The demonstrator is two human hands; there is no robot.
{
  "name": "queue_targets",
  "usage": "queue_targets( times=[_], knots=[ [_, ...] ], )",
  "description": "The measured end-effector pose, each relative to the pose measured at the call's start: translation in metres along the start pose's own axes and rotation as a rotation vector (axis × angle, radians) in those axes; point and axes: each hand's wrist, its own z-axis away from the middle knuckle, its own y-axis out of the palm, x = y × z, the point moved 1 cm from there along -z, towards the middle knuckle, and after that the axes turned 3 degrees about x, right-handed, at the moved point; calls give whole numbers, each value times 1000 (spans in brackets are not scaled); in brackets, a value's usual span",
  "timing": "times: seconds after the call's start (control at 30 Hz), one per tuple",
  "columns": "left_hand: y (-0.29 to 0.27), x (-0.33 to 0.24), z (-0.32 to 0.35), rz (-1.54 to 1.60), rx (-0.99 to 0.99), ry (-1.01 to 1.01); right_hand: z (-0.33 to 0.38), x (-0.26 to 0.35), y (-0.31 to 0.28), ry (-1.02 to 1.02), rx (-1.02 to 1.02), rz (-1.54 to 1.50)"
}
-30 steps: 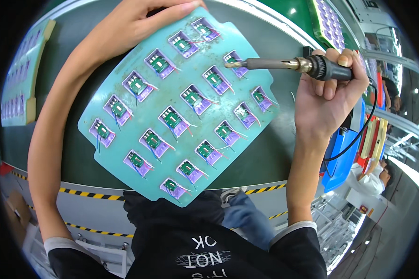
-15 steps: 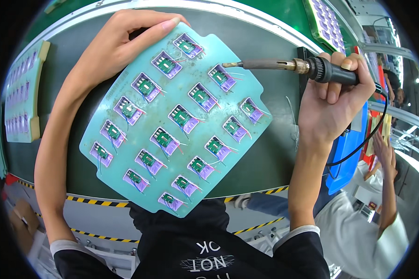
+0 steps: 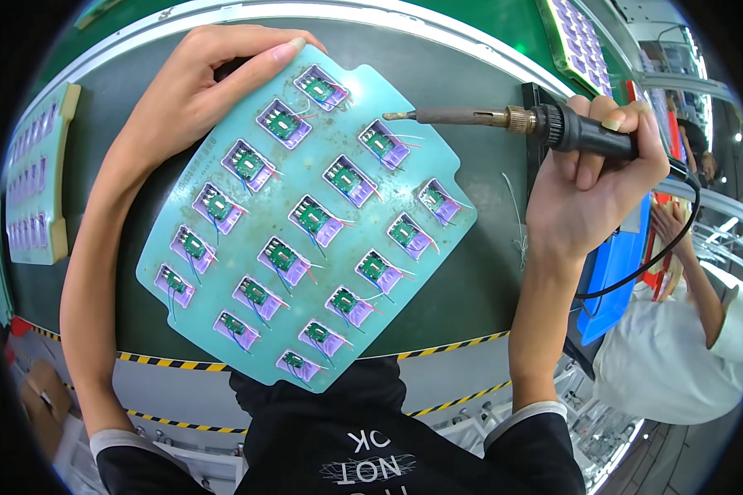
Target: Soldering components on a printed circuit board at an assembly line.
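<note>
**Green tray (image 3: pixel 336 132) slants left of our soldering iron (image 3: pixel 512 120)**

The tray's long axis runs upper right to lower left; our left hand (image 3: pixel 198 95) clasps its top corner. Our right hand (image 3: pixel 582 186), wrapped around the iron's handle (image 3: pixel 598 138), is to its right; the iron points left, nearly level. One circuit board (image 3: pixel 380 143) shows just below its tip (image 3: pixel 390 116) (touching or not, we cannot tell).

There are eighteen circuit boards (image 3: pixel 344 176) in one central tray (image 3: pixel 302 169) and one soldering iron (image 3: pixel 518 120).
</note>
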Motion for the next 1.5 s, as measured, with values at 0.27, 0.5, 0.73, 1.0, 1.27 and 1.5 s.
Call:
queue_targets(
  times=[0.27,0.5,0.73,1.0,1.27,1.5],
  knots=[
    [5,1,-2,1,-17,17,6,2,2,-138,56,232],
    [16,0,-2,-9,-46,33,14,11,-23,-191,41,180],
    [28,-6,-8,92,-22,-57,18,10,-36,-90,99,90],
    [32,-14,-11,86,-69,-47,31,9,-15,-152,177,315],
    [36,-13,-15,19,-147,51,28,3,-19,-149,86,310],
    [24,-2,-4,76,-32,-14,18,4,-22,-138,105,114]
  ],
)
